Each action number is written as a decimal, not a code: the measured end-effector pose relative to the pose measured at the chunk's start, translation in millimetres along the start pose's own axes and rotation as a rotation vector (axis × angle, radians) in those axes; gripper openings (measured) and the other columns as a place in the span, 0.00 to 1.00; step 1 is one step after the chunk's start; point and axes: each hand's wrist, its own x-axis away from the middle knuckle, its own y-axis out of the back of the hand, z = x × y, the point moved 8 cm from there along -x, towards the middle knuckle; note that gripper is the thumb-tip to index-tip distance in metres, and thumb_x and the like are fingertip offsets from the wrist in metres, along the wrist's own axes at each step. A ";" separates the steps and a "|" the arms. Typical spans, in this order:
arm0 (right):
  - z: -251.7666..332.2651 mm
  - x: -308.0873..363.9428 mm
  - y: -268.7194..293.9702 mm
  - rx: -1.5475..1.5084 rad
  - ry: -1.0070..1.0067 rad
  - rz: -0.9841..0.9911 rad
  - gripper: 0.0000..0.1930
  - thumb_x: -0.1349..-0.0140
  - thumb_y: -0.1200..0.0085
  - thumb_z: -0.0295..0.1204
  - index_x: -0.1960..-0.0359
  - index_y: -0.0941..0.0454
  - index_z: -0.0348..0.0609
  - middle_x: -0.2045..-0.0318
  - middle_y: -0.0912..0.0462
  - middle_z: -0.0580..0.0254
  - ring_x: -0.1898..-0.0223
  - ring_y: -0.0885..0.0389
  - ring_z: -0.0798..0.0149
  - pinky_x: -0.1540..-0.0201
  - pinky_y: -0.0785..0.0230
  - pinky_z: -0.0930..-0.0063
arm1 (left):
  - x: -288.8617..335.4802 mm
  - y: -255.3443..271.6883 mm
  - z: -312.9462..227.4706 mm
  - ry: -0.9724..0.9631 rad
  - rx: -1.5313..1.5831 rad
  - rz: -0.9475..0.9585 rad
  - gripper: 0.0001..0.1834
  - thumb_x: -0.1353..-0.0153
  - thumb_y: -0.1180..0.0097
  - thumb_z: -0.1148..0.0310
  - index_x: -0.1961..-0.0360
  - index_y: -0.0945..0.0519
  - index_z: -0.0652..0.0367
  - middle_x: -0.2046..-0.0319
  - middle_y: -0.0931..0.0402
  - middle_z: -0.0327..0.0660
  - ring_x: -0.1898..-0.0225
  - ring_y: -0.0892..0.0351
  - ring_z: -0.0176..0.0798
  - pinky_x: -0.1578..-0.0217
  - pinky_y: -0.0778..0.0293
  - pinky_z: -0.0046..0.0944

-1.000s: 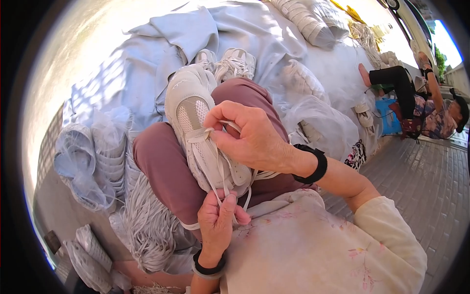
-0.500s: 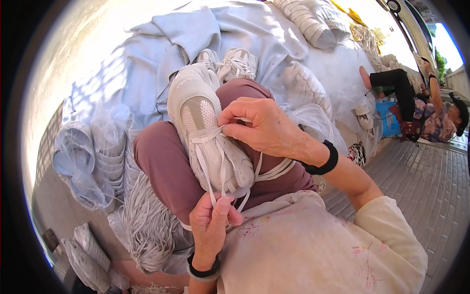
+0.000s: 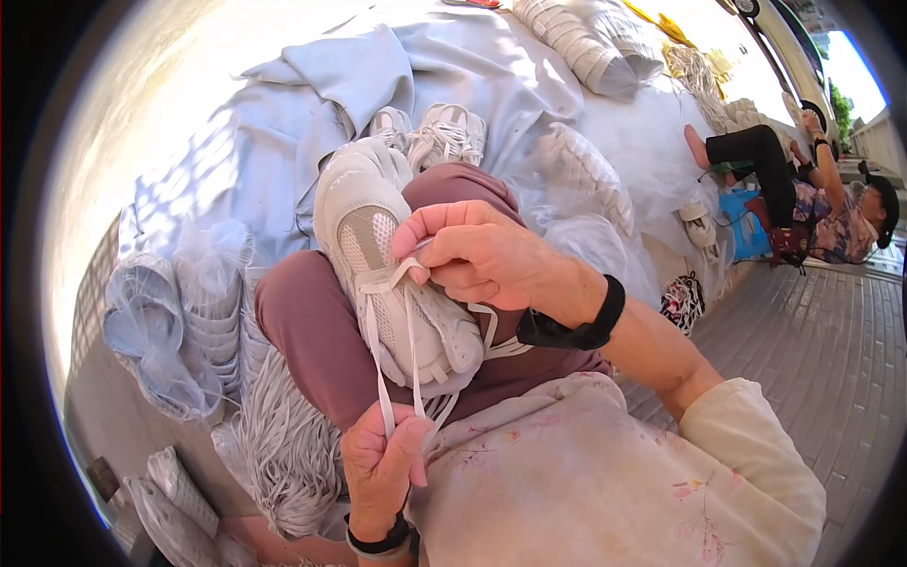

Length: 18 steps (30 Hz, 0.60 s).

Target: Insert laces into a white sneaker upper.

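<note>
The left hand (image 3: 383,463) has dropped lower and now pulls both white lace ends (image 3: 397,378) taut in a closed grip, while the right hand (image 3: 472,260) pinches the lace at the eyelets of the white sneaker (image 3: 378,274) resting on the knee between them, so the lacing looks partway tightened.

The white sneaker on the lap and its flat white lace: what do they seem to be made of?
White sneaker: likely synthetic leather panels, matte, with an open mesh toe panel showing tiny holes. Flat white lace: seemingly woven textile tape, thin, limp and dull.
</note>
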 end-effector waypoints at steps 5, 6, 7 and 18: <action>9.1 1.8 11.4 0.125 0.091 -0.104 0.08 0.47 0.49 0.19 0.63 0.26 0.37 0.75 0.22 0.63 0.88 0.44 0.82 0.89 0.56 0.86 | 7.2 -2.5 -6.8 0.005 -0.055 0.053 0.06 0.39 0.45 0.73 0.70 0.21 0.66 0.89 0.32 0.29 0.89 0.38 0.20 0.87 0.45 0.22; 9.2 1.9 11.6 0.195 0.106 -0.135 0.08 0.45 0.49 0.19 0.62 0.26 0.38 0.73 0.21 0.62 0.88 0.44 0.83 0.89 0.56 0.87 | 9.8 -3.6 -7.0 -0.020 -0.069 0.071 0.08 0.38 0.46 0.71 0.70 0.23 0.66 0.90 0.33 0.30 0.91 0.40 0.20 0.88 0.46 0.22; 9.1 1.8 11.9 0.267 0.121 -0.165 0.08 0.43 0.49 0.19 0.62 0.27 0.39 0.71 0.21 0.62 0.87 0.43 0.84 0.89 0.55 0.87 | 11.8 -4.7 -7.9 -0.044 -0.083 0.088 0.10 0.38 0.46 0.68 0.71 0.24 0.66 0.92 0.34 0.31 0.92 0.41 0.21 0.89 0.46 0.22; 17.1 24.0 20.5 0.441 0.266 -0.378 0.06 0.46 0.44 0.23 0.67 0.23 0.37 0.75 0.22 0.69 0.76 0.31 0.81 0.77 0.41 0.85 | 33.0 -13.3 -17.6 -0.104 -0.203 0.240 0.05 0.42 0.42 0.74 0.73 0.20 0.66 0.88 0.29 0.33 0.90 0.35 0.22 0.87 0.42 0.24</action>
